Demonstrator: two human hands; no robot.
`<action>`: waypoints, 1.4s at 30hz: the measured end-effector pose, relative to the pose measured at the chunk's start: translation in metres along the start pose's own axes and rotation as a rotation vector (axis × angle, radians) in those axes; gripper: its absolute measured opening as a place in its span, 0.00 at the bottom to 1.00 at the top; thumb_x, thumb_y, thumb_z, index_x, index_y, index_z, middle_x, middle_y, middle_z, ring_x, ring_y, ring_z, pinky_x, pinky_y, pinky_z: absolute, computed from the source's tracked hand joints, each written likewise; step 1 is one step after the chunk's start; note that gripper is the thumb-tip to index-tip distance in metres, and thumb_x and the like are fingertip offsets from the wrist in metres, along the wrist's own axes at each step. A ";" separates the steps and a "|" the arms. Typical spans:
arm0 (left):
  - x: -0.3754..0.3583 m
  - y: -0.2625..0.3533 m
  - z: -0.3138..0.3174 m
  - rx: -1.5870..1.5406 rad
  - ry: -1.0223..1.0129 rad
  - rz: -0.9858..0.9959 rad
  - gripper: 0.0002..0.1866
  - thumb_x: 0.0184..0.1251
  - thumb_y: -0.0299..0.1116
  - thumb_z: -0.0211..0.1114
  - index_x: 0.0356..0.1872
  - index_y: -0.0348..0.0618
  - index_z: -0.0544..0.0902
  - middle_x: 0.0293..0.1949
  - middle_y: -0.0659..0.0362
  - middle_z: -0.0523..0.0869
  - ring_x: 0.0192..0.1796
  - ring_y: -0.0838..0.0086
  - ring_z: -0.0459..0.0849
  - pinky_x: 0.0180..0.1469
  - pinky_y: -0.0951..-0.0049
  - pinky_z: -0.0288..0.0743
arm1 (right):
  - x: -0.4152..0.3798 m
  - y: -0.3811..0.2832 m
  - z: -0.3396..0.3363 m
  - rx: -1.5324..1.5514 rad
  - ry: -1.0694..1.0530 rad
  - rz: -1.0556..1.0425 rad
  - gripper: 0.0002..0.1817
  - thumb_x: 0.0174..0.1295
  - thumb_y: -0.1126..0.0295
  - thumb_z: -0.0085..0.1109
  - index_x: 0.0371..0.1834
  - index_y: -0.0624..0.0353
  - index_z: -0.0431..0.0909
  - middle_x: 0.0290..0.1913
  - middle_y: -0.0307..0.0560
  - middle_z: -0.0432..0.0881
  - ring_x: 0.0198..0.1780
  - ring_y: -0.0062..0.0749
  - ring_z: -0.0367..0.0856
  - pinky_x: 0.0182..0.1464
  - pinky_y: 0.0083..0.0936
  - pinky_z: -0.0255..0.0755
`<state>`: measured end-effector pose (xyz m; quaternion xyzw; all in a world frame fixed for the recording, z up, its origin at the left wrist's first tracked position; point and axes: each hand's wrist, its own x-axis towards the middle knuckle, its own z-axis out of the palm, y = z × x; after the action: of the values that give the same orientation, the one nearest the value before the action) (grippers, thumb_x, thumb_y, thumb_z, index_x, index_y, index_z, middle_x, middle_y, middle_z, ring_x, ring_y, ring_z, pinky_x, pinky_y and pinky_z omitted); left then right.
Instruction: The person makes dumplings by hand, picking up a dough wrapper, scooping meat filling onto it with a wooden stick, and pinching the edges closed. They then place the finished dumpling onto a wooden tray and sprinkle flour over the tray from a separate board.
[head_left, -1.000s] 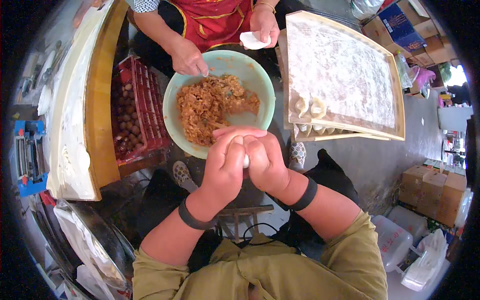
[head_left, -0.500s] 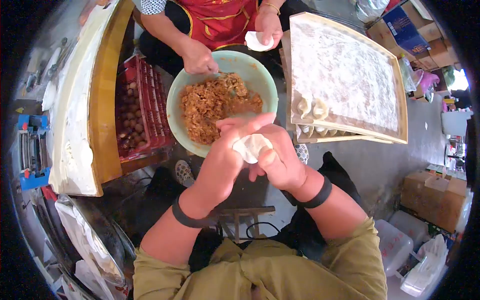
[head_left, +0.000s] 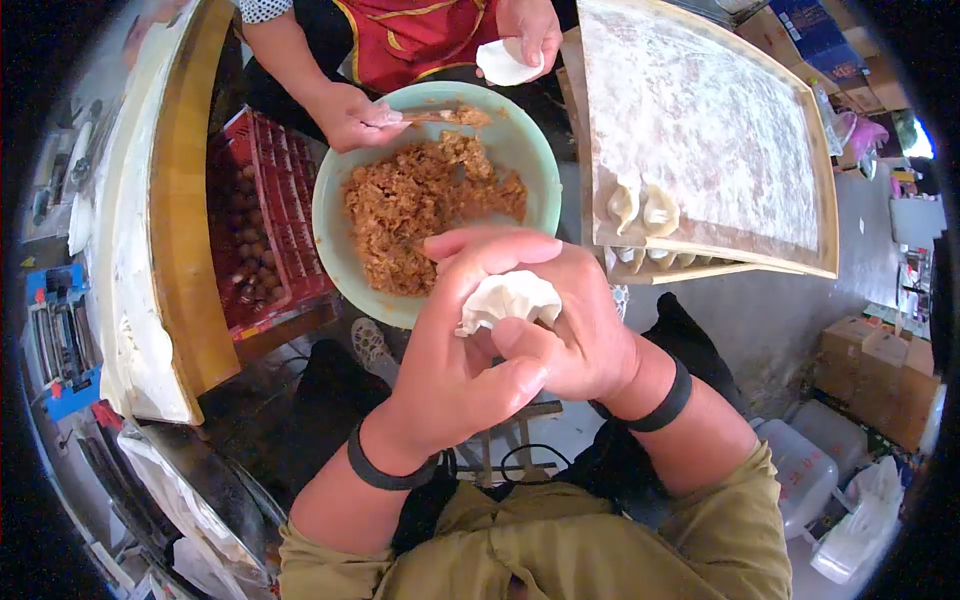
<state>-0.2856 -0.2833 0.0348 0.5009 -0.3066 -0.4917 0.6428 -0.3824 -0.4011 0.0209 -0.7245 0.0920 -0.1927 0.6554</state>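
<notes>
Both my hands cup one white folded dumpling (head_left: 510, 297) just below a green bowl (head_left: 332, 185) of brown minced filling (head_left: 420, 205). My left hand (head_left: 455, 360) wraps it from the left, thumb across the front. My right hand (head_left: 585, 330) holds it from the right. Across the bowl another person's hand (head_left: 352, 115) lifts a scoop of filling, and their other hand (head_left: 530, 30) holds a round wrapper (head_left: 503, 64).
A floured wooden tray (head_left: 700, 120) at the right carries finished dumplings (head_left: 640, 208) at its near edge, over a second tray. A floured board (head_left: 150, 230) stands at the left, a red crate (head_left: 265, 215) beside it. Cardboard boxes (head_left: 870, 370) and plastic jugs (head_left: 800, 470) sit on the floor, right.
My hands have opened from a tight pinch, so the folded dumpling now shows between them, and they have come closer to the camera. The other person's hand lifted filling from the bowl.
</notes>
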 end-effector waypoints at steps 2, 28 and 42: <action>0.002 -0.008 -0.007 -0.028 -0.062 0.075 0.35 0.55 0.33 0.68 0.67 0.38 0.70 0.61 0.55 0.74 0.63 0.71 0.73 0.66 0.68 0.69 | 0.001 0.000 0.000 0.003 -0.009 0.030 0.25 0.51 0.63 0.56 0.49 0.70 0.81 0.61 0.57 0.81 0.53 0.40 0.85 0.55 0.33 0.78; 0.001 0.001 -0.006 0.190 -0.083 0.191 0.35 0.48 0.30 0.68 0.63 0.38 0.73 0.60 0.53 0.75 0.61 0.67 0.74 0.65 0.66 0.67 | -0.001 -0.003 0.005 -0.018 0.012 -0.074 0.26 0.55 0.61 0.63 0.53 0.69 0.79 0.57 0.56 0.83 0.51 0.39 0.86 0.54 0.32 0.79; -0.007 -0.002 -0.007 0.066 -0.138 0.173 0.37 0.50 0.30 0.68 0.67 0.39 0.70 0.62 0.54 0.73 0.63 0.67 0.73 0.66 0.66 0.67 | -0.001 -0.002 0.005 0.025 0.016 -0.144 0.27 0.59 0.52 0.60 0.45 0.70 0.82 0.56 0.64 0.82 0.52 0.46 0.86 0.54 0.36 0.79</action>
<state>-0.2825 -0.2748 0.0316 0.4583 -0.4083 -0.4576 0.6434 -0.3818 -0.3961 0.0228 -0.7194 0.0423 -0.2463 0.6480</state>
